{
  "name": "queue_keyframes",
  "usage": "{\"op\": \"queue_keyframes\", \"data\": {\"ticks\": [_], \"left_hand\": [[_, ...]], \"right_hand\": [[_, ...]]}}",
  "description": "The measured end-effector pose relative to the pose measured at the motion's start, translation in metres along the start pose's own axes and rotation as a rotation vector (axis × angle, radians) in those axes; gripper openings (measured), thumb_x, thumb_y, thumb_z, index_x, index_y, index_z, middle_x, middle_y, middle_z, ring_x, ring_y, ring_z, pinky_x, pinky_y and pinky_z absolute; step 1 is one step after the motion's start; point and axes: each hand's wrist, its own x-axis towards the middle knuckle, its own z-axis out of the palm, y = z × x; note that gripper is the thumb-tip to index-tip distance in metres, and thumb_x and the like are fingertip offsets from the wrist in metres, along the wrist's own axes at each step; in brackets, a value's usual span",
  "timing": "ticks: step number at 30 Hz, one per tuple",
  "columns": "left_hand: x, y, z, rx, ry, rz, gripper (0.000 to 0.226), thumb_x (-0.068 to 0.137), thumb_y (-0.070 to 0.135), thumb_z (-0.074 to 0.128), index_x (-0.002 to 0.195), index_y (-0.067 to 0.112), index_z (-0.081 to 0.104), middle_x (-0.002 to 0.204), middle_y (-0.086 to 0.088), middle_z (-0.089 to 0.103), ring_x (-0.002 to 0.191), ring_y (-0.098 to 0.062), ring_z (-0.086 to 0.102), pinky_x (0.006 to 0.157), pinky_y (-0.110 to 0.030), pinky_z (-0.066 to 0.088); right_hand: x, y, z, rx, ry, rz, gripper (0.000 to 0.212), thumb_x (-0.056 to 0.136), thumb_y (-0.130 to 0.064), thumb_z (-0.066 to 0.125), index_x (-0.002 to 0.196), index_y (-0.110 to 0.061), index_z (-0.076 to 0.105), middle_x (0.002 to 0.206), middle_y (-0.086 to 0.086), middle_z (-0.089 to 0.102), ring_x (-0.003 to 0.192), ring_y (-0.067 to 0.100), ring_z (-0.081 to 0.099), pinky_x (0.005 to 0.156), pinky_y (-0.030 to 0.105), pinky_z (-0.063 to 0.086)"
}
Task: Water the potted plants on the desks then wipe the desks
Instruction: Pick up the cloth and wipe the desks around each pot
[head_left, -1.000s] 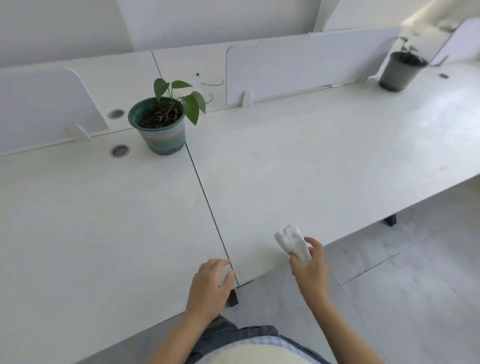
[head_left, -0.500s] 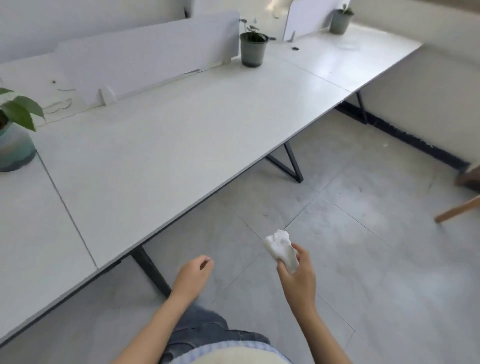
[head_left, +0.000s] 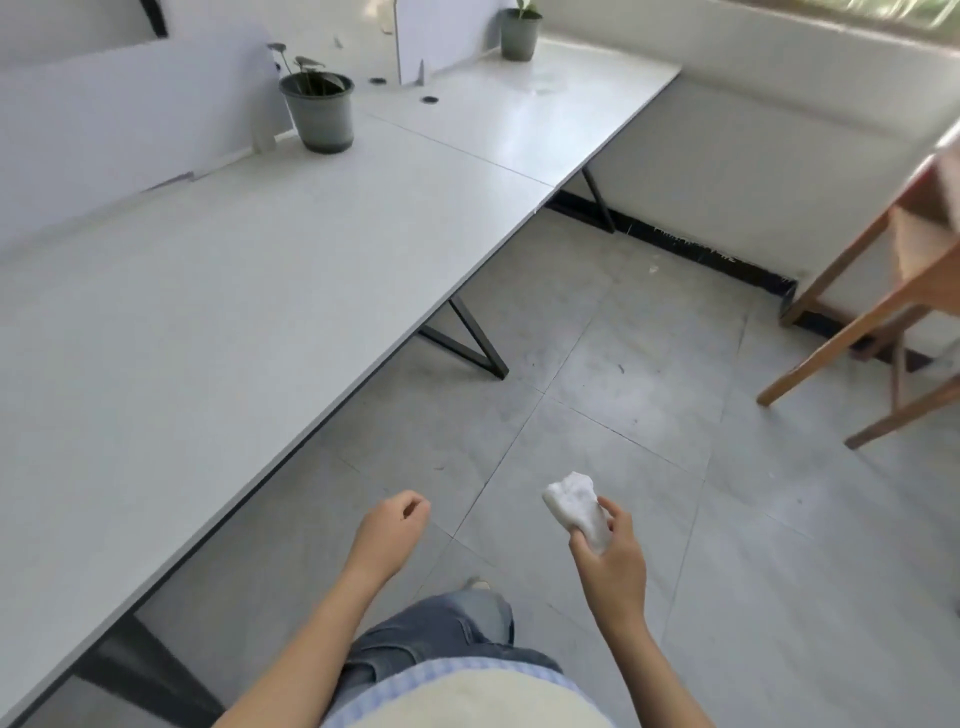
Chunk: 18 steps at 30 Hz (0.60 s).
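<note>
Desks (head_left: 218, 291) run along the left of the frame, white tops end to end, with a grey pot (head_left: 319, 111) at upper left beside a divider (head_left: 104, 124) and a second pot (head_left: 518, 32) at the top centre. Your right hand (head_left: 613, 558), lower centre over the floor (head_left: 675, 467), pinches a crumpled white cloth (head_left: 576, 506). Your left hand (head_left: 392, 530) hangs loosely curled, holding nothing, just off the desk edge. A wooden chair (head_left: 893, 291) stands at right.

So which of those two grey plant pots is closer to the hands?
The larger-looking grey pot beside the near desk divider. The other pot stands farther along, on the end desk toward the wall.
</note>
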Motion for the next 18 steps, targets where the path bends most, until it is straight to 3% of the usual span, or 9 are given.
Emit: {"op": "queue_keyframes", "data": {"ticks": [3, 6, 10, 13, 18], "left_hand": [[0.063, 0.058, -0.006, -0.089, 0.059, 0.052, 0.028, 0.089, 0.017, 0.046, 0.061, 0.022, 0.049, 0.062, 0.002, 0.051, 0.065, -0.021, 0.044, 0.062, -0.031, 0.034], [0.103, 0.106, 0.0, -0.097, 0.054, 0.091, 0.019, 0.09, 0.019, 0.047, 0.074, 0.017, 0.057, 0.071, -0.001, 0.058, 0.067, -0.018, 0.048, 0.061, -0.028, 0.037], [0.132, 0.118, 0.035, 0.013, -0.123, 0.034, 0.015, 0.092, 0.022, 0.045, 0.082, 0.019, 0.057, 0.081, -0.002, 0.063, 0.077, -0.019, 0.055, 0.072, -0.031, 0.044], [0.169, 0.123, 0.051, 0.047, -0.19, -0.025, 0.02, 0.091, 0.022, 0.046, 0.074, 0.021, 0.056, 0.08, -0.002, 0.062, 0.077, -0.019, 0.056, 0.071, -0.032, 0.044], [0.266, 0.183, 0.049, -0.121, 0.128, -0.127, 0.027, 0.089, 0.018, 0.046, 0.066, 0.029, 0.05, 0.07, 0.002, 0.058, 0.073, -0.022, 0.053, 0.066, -0.03, 0.039]], "right_hand": [[0.062, -0.025, -0.013, 0.01, 0.047, -0.021, 0.043, 0.083, -0.01, 0.058, 0.125, -0.012, 0.047, 0.114, 0.01, 0.059, 0.093, 0.027, 0.058, 0.066, 0.028, 0.04], [0.117, -0.047, -0.017, 0.033, 0.064, -0.033, 0.042, 0.084, -0.01, 0.058, 0.124, -0.012, 0.047, 0.114, 0.01, 0.058, 0.095, 0.029, 0.058, 0.067, 0.028, 0.041], [0.17, -0.051, -0.009, -0.015, -0.028, -0.002, 0.045, 0.084, -0.012, 0.058, 0.126, -0.014, 0.045, 0.115, 0.008, 0.057, 0.097, 0.027, 0.057, 0.07, 0.028, 0.041], [0.226, -0.055, -0.004, -0.035, -0.109, 0.003, 0.045, 0.084, -0.012, 0.058, 0.127, -0.015, 0.046, 0.114, 0.009, 0.058, 0.093, 0.024, 0.056, 0.07, 0.028, 0.041], [0.354, -0.093, -0.016, -0.038, -0.131, -0.095, 0.043, 0.085, -0.011, 0.057, 0.126, -0.014, 0.046, 0.11, 0.001, 0.054, 0.093, 0.024, 0.056, 0.07, 0.03, 0.042]]}}
